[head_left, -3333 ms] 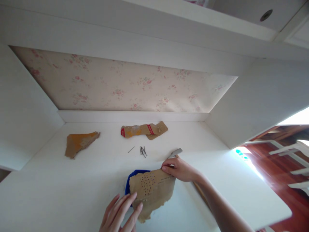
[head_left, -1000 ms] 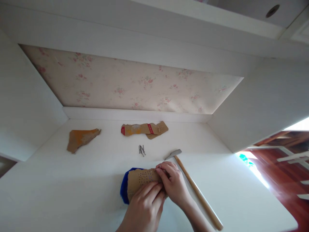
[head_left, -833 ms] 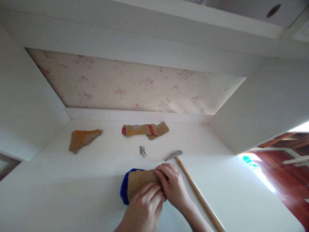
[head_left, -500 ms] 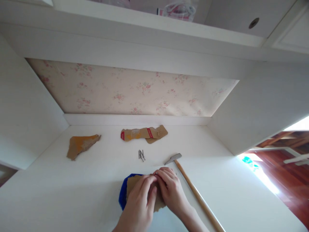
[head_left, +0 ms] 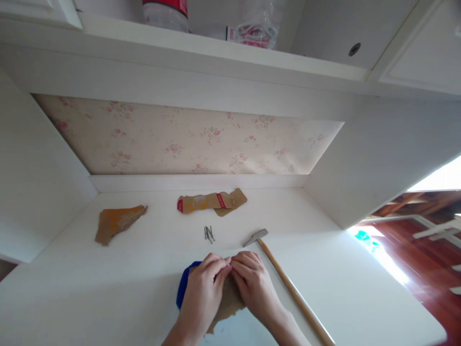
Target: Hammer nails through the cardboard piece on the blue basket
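My left hand [head_left: 206, 284] and my right hand [head_left: 253, 279] meet at the far part of a brown cardboard piece [head_left: 229, 302]. Their thumbs and fingertips are pinched together on it, almost touching; the exact pinch point is partly hidden. Beneath the cardboard, a blue object [head_left: 182, 287] shows along the left side, mostly covered. Close by on the right lies a hammer [head_left: 288, 283], its metal head pointing away and its wooden handle running toward me. Several nails [head_left: 209, 234] lie in a small group beyond my hands.
Torn cardboard [head_left: 117, 222] lies at the left of the white tabletop [head_left: 317, 250]. A cardboard strip with red bands [head_left: 201, 203] lies near the back. Overhead, a white shelf [head_left: 216, 50] holds plastic-wrapped items [head_left: 255, 34]. White side panels bound the space.
My left thumb has moved up to meet the fingertips at the cardboard. The cardboard's near edge shows further toward me. The view has shifted slightly, showing more of the shelf.
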